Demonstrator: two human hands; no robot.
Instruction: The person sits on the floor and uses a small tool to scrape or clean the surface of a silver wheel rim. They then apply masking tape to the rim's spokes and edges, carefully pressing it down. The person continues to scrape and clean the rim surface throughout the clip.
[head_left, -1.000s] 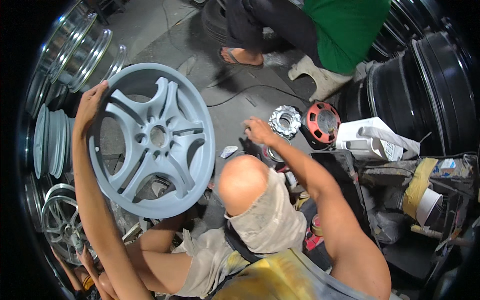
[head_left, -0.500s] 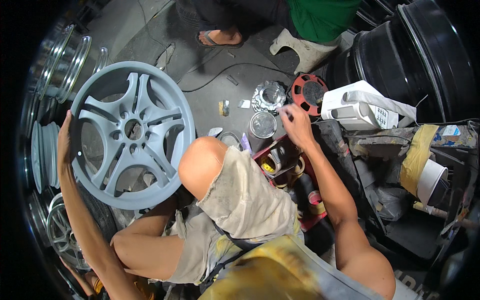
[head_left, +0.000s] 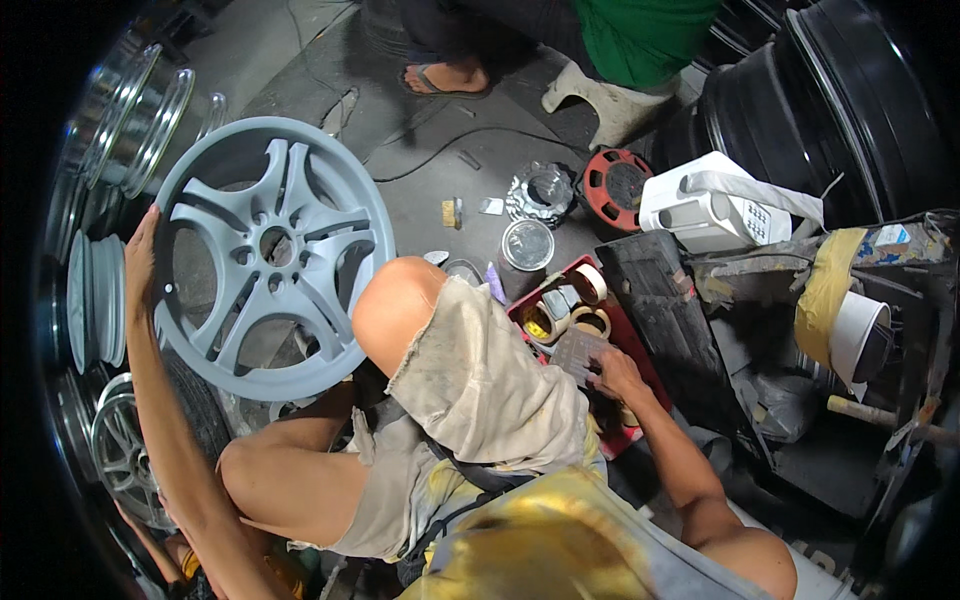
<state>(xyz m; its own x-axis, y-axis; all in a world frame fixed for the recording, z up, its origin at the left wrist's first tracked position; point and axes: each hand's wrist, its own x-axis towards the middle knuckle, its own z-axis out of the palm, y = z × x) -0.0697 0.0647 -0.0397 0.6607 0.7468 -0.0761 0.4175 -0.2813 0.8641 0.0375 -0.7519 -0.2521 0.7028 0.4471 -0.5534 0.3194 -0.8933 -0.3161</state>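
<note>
A grey five-spoke wheel rim (head_left: 237, 285) stands tilted in front of me, left of my raised knee. My left hand (head_left: 143, 250) holds its outer left edge, fingers stretched up along the lip. At my right side, my right hand (head_left: 618, 377) is bent over a red toolbox (head_left: 648, 362). A flat grey rectangular piece (head_left: 576, 353) sits at its fingertips, pinched as far as I can see. Rolls of tape, among them a yellow-centred roll (head_left: 537, 322) and a pale roll (head_left: 590, 285), lie in the box next to it.
Beyond the box stand a lidded can (head_left: 527, 245), a crinkled silver ring (head_left: 541, 192), a red slotted disc (head_left: 614, 190) and a white appliance (head_left: 712, 205). A cable (head_left: 450, 143) crosses the floor. A co-worker's sandalled foot (head_left: 447, 80) is at the top. Wheels crowd both sides.
My right hand has drawn back from beside the silver ring to the toolbox, where the flat grey piece now shows at its fingers. My left hand still holds the rim, which has shifted slightly.
</note>
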